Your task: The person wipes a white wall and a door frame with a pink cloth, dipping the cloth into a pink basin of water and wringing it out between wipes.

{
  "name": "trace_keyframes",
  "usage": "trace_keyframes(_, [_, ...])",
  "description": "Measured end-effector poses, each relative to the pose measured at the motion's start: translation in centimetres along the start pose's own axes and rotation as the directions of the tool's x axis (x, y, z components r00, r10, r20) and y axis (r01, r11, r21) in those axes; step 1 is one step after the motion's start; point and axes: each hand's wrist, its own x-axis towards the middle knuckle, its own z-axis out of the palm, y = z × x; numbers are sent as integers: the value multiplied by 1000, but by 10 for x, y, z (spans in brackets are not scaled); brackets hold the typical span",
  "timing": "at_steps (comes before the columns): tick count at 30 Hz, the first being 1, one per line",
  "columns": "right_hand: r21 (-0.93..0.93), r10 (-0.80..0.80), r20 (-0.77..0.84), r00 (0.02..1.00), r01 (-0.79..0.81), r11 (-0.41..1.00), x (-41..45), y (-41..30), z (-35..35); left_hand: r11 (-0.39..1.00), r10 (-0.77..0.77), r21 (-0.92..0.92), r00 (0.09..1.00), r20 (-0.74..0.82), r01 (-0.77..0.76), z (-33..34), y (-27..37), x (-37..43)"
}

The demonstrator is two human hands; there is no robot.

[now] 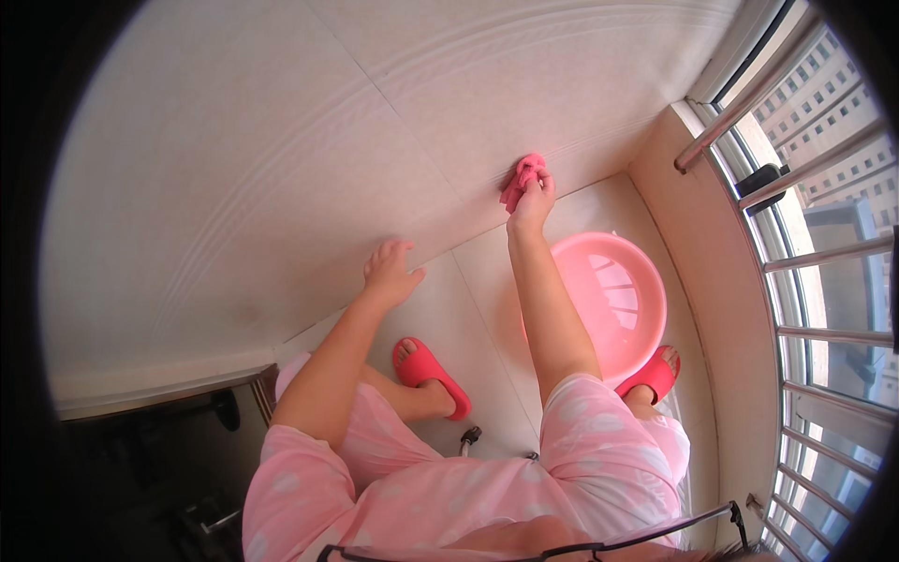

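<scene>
Bunched in my right hand (534,199) is a pink cloth (521,179), pressed against the lower part of the tiled wall (435,133). My left hand (393,272) holds nothing; its fingers are apart and it is at the same wall, low down, though I cannot tell whether it touches. Below my right forearm a round pink plastic basin (632,309) stands on the tiled floor (484,337). The basin seems to hold water, with the window's bright reflection in it. My forearm hides the basin's left side.
Metal window bars (829,256) run along the right above a low ledge (730,295). My feet, in red slippers (430,376), are set apart on the floor. A caster (470,437) shows between my legs. A dark doorway or opening (161,456) lies at lower left.
</scene>
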Motion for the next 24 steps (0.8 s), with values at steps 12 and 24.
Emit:
trace_keyframes(12, [-320,9,251,968,74,944,-83,77,16,1000,7,-26,1000,-25,-8,2,-17,-6])
trace_keyframes(24, [-240,362,27,932,-345,907,-75,100,-58,1000,-9,26,1000,16,9,5,-13,-12])
